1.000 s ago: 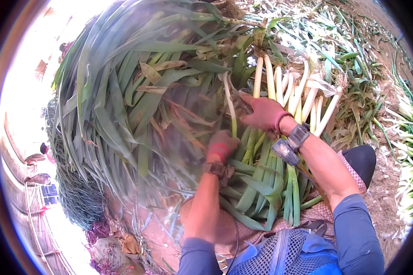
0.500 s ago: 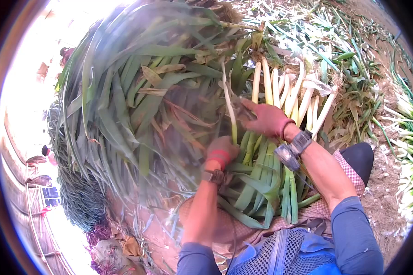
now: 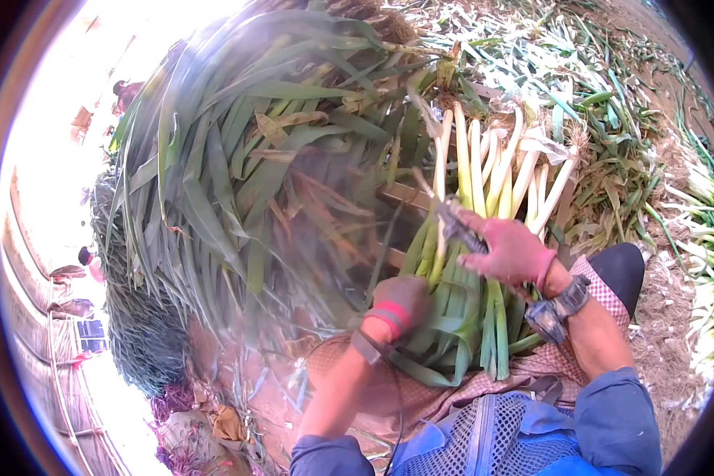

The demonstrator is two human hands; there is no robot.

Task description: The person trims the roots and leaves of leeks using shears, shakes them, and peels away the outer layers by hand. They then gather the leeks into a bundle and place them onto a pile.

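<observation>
Several leeks with clean white stalks [image 3: 496,159] lie side by side, their green leaves [image 3: 452,317] draped over my lap. My gloved left hand [image 3: 403,301], a little blurred, is closed at the leaf end of the leftmost leek [image 3: 440,190]. Its stalk lies against the bunch. My gloved right hand [image 3: 512,250] is above the white stalks, wrapped around a grey tool with a narrow tip [image 3: 456,222]. That tip points up and left, close to the leftmost leek. A dark watch-like band [image 3: 571,295] sits on my right wrist.
A large heap of leafy leeks [image 3: 214,174] rises on the left. Stripped leaves [image 3: 611,159] litter the back right. More leeks [image 3: 706,278] lie along the right edge. Cloth bundles [image 3: 198,440] sit at lower left. Another person [image 3: 91,262] shows far left.
My left hand has moved right and down, bringing the leek against the bunch. My right hand has shifted right and down, and the grey tool in it shows more clearly.
</observation>
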